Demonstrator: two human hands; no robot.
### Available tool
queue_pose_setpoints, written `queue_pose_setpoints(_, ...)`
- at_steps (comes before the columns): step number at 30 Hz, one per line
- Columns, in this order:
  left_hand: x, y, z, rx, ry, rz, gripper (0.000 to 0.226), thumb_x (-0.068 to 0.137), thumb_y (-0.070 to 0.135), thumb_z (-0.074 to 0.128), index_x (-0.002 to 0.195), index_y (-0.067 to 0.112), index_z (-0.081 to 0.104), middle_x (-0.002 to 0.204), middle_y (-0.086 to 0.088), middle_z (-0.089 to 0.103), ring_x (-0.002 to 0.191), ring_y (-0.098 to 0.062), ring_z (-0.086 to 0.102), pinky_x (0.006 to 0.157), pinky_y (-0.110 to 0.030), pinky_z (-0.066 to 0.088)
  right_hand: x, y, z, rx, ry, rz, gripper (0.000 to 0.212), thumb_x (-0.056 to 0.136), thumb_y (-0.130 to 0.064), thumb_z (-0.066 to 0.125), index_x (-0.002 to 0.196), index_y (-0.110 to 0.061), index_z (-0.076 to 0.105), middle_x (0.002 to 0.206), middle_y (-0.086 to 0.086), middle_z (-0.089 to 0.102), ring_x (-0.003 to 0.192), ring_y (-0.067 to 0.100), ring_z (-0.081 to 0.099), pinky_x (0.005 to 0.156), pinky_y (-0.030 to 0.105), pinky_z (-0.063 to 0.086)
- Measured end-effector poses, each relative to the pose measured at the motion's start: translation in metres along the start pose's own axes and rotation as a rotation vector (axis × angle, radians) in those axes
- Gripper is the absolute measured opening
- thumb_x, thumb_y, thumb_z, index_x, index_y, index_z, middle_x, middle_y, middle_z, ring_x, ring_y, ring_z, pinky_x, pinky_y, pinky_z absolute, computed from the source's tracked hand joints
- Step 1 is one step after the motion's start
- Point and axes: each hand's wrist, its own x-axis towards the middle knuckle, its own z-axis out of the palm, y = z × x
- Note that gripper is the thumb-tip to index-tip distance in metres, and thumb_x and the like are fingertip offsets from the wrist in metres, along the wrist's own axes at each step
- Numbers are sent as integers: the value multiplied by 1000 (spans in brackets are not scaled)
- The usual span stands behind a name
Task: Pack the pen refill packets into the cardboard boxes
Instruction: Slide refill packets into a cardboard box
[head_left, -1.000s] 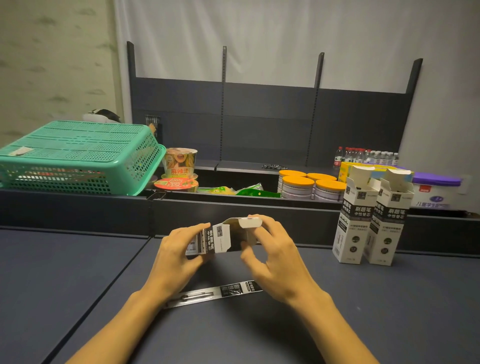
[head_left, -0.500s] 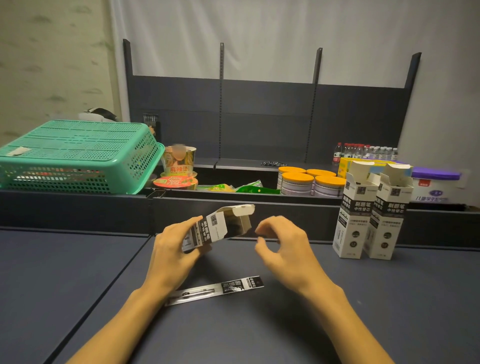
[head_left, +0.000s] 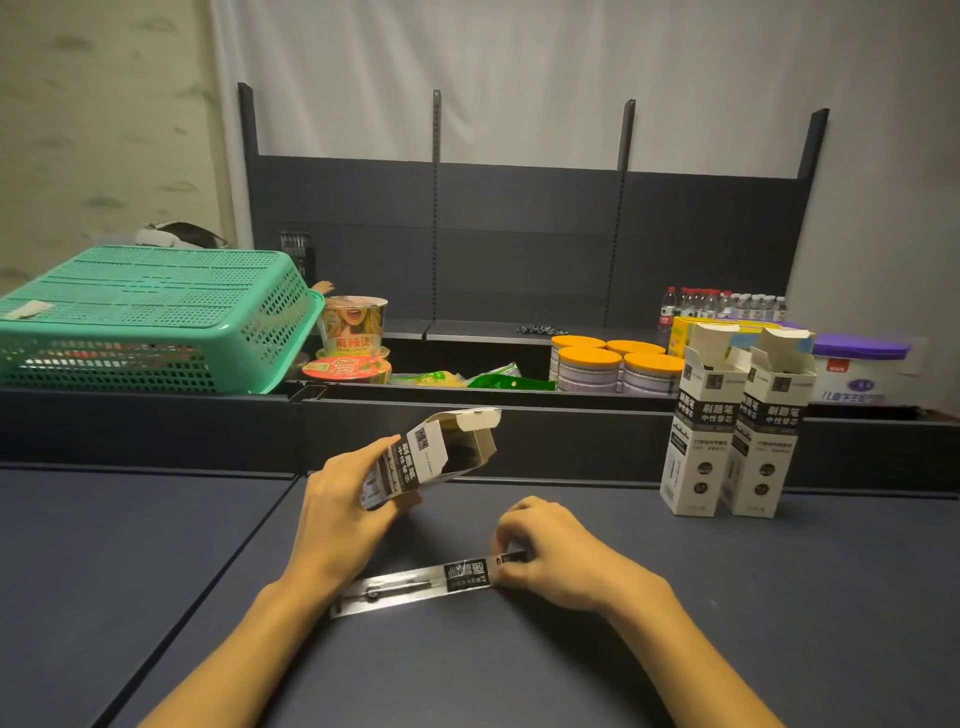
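left hand (head_left: 345, 506): gripping an open box (head_left: 431, 457), tilted, off the counter (head_left: 779, 597)
right hand (head_left: 550, 545): pinching the end of the refill packet (head_left: 421, 587) lying flat just below the box

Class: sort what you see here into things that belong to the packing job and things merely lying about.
Job: open cardboard box in left hand; refill packet pinched by right hand; two upright boxes.

Lying about: green basket, noodle cups, orange-lidded tins, water bottles.

The left hand (head_left: 340, 512) grips an open box (head_left: 431, 457) (flaps up); below it, the right hand (head_left: 550, 553) pinches a refill packet (head_left: 415, 584).
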Motion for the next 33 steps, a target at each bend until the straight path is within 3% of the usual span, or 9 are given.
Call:
queue_pose_setpoints(4, 1, -3, 0, -4, 15, -2, 65, 69, 42, 78, 129, 30, 54, 115, 18, 58, 104, -9, 54, 87, -42, 49, -9, -8, -16, 362, 95, -24, 7, 82, -23, 71, 76, -25, 68, 87, 1, 70, 81, 11, 64, 75, 31, 52)
queue_pose_setpoints(7, 1, -4, 0, 10, 21, -9, 63, 69, 45, 74, 127, 33, 54, 114, 20, 57, 103, -9, 54, 85, -45, 48, -19, -16, -31, 792, 147, -33, 5, 87, -12, 71, 86, -9, 67, 87, 16, 70, 72, 23, 70, 58, 30, 51)
queue_pose_setpoints(11, 1, -5, 0, 9, 19, -17, 63, 68, 46, 72, 127, 33, 54, 113, 22, 56, 101, -8, 53, 85, -44, 48, -27, -27, -43, 1164, 207, -47, 13, 87, -11, 65, 92, -2, 57, 95, 22, 72, 73, 36, 70, 58, 33, 56)
queue_pose_setpoints(19, 2, -5, -1, -7, 15, -47, 64, 68, 45, 73, 127, 29, 57, 112, 20, 59, 100, -5, 53, 87, -36, 48, -43, -29, -73, 1520, 536, -129, 35, 67, -19, 70, 97, -4, 62, 95, 23, 72, 69, 24, 72, 61, 29, 59)
queue_pose_setpoints(21, 2, -4, 0, -13, 18, -43, 63, 67, 46, 73, 126, 31, 57, 111, 22, 59, 100, -3, 53, 86, -36, 48, -46, -27, -77, 1579, 591, -144, 29, 65, -20, 70, 91, -7, 66, 94, 19, 72, 69, 22, 72, 61, 28, 59)
queue_pose_setpoints(26, 1, -8, 0, -19, -14, -40, 65, 67, 55, 69, 126, 32, 57, 114, 16, 62, 104, -7, 54, 86, -41, 49, -47, -31, -79, 1615, 644, -211, 13, 65, -21, 68, 74, -18, 77, 92, 13, 74, 74, 21, 73, 64, 27, 59)
queue_pose_setpoints(33, 0, -4, 0, -10, -13, 3, 62, 68, 40, 74, 127, 34, 54, 112, 26, 55, 104, -3, 52, 87, -38, 49, -45, -34, -77, 1536, 646, -241, 14, 65, -23, 69, 76, -19, 77, 95, 15, 74, 79, 25, 73, 67, 29, 59)
